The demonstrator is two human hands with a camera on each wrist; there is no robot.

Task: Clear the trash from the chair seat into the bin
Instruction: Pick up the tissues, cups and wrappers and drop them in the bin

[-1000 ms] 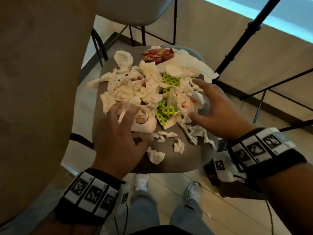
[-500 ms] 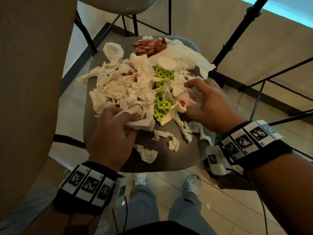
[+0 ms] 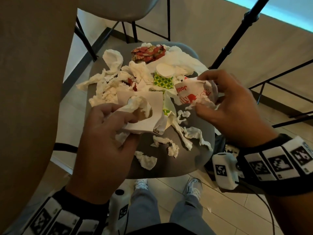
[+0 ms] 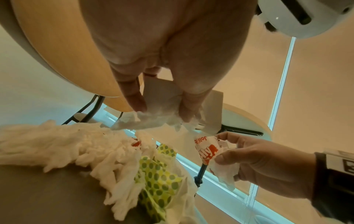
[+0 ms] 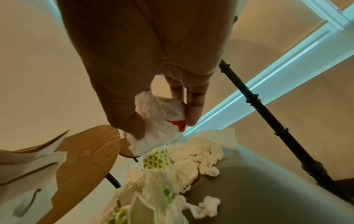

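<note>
A grey chair seat (image 3: 194, 160) is strewn with crumpled white tissue (image 3: 108, 89), a green-dotted wrapper (image 3: 163, 81), a red wrapper (image 3: 147, 52) and small scraps. My left hand (image 3: 108, 134) grips a white card piece with tissue (image 3: 144, 109) (image 4: 161, 97), lifted just off the pile's near left. My right hand (image 3: 227, 102) pinches a white and red printed wrapper with tissue (image 3: 189, 92) (image 5: 159, 121) (image 4: 206, 150) above the seat's right side. No bin is in view.
A brown wall or panel (image 3: 33, 82) stands close on the left. Black stand poles (image 3: 237, 33) rise on the right. Another chair (image 3: 118, 11) sits behind. My shoes (image 3: 194, 185) are on the tiled floor below the seat's front edge.
Both hands closed on trash and lifted it off the pile: the left took the white card and tissue, the right the printed wrapper. The view moved nearer the seat.
</note>
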